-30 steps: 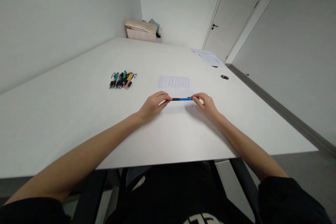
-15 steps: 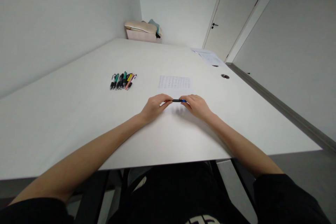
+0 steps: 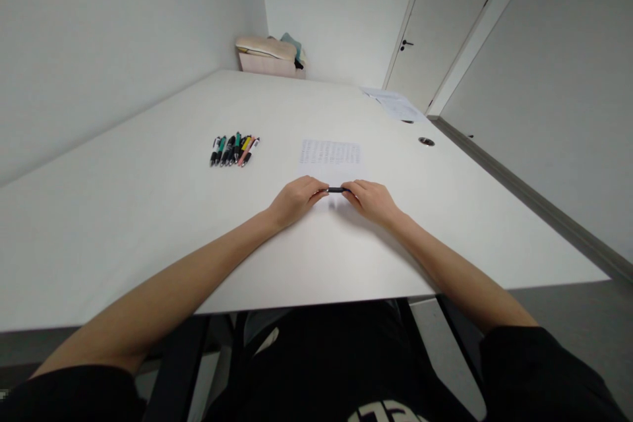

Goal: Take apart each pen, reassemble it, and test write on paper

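A dark pen lies level between my hands, above the near part of a sheet of paper with rows of writing. My left hand pinches its left end between thumb and fingers. At the other end my right hand grips it the same way, and its fingers cover most of the blue part. Only the middle of the pen shows. To the left, apart from both hands, several pens lie side by side in green, black, yellow, pink and white.
The white table reaches to the walls at the left and back. More papers lie at its far right, near a round cable hole. A pale box with cloth items stands beyond the far edge.
My right hand's fingers now cover more of the pen's blue end, and less of the pen shows between my hands. The view has shifted slightly. The loose pens lie as before.
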The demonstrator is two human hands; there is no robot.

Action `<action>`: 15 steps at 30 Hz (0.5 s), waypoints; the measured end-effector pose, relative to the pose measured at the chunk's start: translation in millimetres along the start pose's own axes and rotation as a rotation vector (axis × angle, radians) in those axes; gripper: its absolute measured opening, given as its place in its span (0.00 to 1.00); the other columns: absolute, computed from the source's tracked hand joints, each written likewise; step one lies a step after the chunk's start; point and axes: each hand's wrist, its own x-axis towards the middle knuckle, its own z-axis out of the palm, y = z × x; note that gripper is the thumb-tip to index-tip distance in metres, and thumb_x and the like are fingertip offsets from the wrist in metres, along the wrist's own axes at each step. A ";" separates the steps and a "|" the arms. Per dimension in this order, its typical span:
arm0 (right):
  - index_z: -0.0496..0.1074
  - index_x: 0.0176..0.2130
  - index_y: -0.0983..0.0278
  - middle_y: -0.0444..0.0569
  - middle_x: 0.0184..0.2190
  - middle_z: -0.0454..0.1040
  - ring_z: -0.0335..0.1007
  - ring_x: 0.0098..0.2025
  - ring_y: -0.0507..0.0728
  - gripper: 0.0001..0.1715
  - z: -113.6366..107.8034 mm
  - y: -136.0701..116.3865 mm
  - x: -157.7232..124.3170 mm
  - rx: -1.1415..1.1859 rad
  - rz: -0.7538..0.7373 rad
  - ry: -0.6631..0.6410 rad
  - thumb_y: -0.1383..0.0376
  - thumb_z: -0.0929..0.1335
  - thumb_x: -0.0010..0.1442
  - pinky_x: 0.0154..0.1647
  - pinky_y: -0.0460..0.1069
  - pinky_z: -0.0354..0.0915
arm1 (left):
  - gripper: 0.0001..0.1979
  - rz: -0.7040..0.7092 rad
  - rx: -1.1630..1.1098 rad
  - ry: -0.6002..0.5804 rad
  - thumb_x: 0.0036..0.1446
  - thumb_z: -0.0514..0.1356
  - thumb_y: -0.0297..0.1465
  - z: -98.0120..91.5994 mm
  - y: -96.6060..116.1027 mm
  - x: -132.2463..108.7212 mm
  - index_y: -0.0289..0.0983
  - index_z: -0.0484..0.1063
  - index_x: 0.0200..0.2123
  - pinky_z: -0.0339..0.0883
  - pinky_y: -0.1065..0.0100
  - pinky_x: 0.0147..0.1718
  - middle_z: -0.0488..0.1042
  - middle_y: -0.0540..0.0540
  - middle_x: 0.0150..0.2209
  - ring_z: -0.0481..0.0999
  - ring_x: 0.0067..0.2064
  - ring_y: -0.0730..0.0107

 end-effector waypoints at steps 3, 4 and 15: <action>0.68 0.46 0.62 0.50 0.36 0.74 0.69 0.35 0.54 0.20 1.9 0.5 -0.3 -0.003 0.024 -0.023 0.58 0.54 0.66 0.30 0.47 0.54 | 0.13 0.056 0.074 -0.024 0.62 0.49 0.34 -1.8 -0.1 0.1 0.34 0.70 0.39 0.65 0.67 0.36 0.75 0.42 0.33 0.72 0.36 0.68; 0.68 0.46 0.62 0.50 0.36 0.75 0.69 0.35 0.54 0.20 2.4 0.6 -0.3 -0.005 0.028 -0.031 0.58 0.55 0.66 0.30 0.47 0.54 | 0.13 0.073 0.098 -0.033 0.63 0.49 0.34 -2.5 0.1 0.3 0.33 0.70 0.39 0.65 0.68 0.35 0.75 0.42 0.33 0.72 0.35 0.68; 0.69 0.46 0.62 0.48 0.34 0.75 0.69 0.35 0.53 0.19 2.6 1.9 0.0 -0.067 0.006 -0.010 0.57 0.56 0.65 0.31 0.46 0.55 | 0.17 0.128 0.227 -0.080 0.64 0.46 0.35 -3.0 0.2 2.1 0.32 0.70 0.36 0.64 0.69 0.34 0.73 0.43 0.30 0.71 0.34 0.68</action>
